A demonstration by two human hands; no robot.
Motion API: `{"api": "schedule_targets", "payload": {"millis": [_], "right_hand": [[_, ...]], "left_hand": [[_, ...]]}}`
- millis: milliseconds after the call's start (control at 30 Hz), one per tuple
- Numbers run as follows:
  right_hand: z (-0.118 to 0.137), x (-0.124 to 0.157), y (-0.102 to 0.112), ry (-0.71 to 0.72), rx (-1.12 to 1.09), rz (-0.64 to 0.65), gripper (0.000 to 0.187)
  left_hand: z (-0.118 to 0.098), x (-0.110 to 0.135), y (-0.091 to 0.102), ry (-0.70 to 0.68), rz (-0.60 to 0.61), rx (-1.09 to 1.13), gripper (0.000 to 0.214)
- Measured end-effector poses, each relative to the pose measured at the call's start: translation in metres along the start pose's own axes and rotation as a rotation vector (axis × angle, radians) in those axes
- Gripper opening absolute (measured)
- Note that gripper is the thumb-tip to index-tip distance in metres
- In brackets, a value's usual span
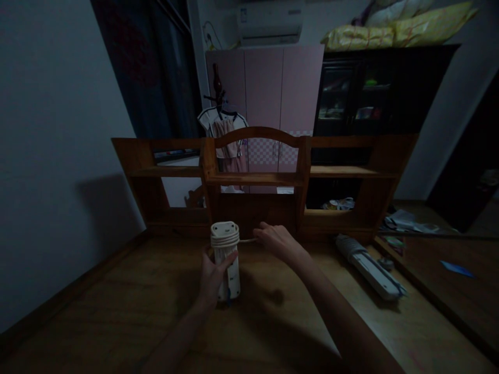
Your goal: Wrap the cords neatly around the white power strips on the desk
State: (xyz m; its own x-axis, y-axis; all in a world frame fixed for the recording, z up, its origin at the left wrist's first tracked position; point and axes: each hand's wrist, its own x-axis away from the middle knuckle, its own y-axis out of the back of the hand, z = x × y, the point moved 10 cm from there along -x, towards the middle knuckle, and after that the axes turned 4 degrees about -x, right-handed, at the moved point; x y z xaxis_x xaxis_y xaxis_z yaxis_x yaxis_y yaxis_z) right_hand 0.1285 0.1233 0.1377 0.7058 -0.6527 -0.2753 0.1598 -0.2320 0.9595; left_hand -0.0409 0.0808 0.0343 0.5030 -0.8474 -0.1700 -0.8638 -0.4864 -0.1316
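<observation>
My left hand [212,278] grips a white power strip [233,275], its thumb across the face and fingers around the far side. The strip is held upright over the wooden surface, its underside with screw holes partly facing me. Several turns of white cord [225,239] wrap around its upper end. From the wrap a length of cord runs right to my right hand [275,239], whose closed fingers pinch it. The cord's end is hidden there. To the right, a second power strip [370,272] lies on the surface, grey cord wound around its far end.
A wooden shelf unit [255,179] spans the far edge of the wooden surface [156,306]. A white wall [58,156] rises on the left. Beyond the shelf stand a pink wardrobe [263,88] and a dark cabinet [374,98]. A blue packet [457,268] lies at the right.
</observation>
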Motion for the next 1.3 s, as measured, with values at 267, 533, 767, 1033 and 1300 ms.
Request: {"api": "schedule_targets", "payload": {"millis": [267, 533, 767, 1033, 1300], "right_hand": [[0.016, -0.003, -0.002, 0.03, -0.037, -0.005, 0.02], [0.011, -0.001, 0.002, 0.005, -0.028, 0.006, 0.022], [0.011, -0.002, 0.004, 0.005, -0.006, 0.021, 0.023], [0.009, -0.003, 0.0, -0.016, -0.028, 0.033, 0.023], [0.009, -0.001, 0.007, -0.007, -0.039, -0.009, 0.023]], "left_hand": [[-0.007, -0.008, 0.013, -0.061, -0.079, -0.061, 0.067], [0.0, -0.006, 0.009, -0.048, -0.058, -0.043, 0.07], [-0.003, -0.005, 0.009, -0.064, -0.059, -0.064, 0.069], [-0.004, -0.006, 0.009, -0.089, -0.063, -0.074, 0.067], [-0.014, -0.003, 0.008, -0.148, -0.07, -0.069, 0.068]]}}
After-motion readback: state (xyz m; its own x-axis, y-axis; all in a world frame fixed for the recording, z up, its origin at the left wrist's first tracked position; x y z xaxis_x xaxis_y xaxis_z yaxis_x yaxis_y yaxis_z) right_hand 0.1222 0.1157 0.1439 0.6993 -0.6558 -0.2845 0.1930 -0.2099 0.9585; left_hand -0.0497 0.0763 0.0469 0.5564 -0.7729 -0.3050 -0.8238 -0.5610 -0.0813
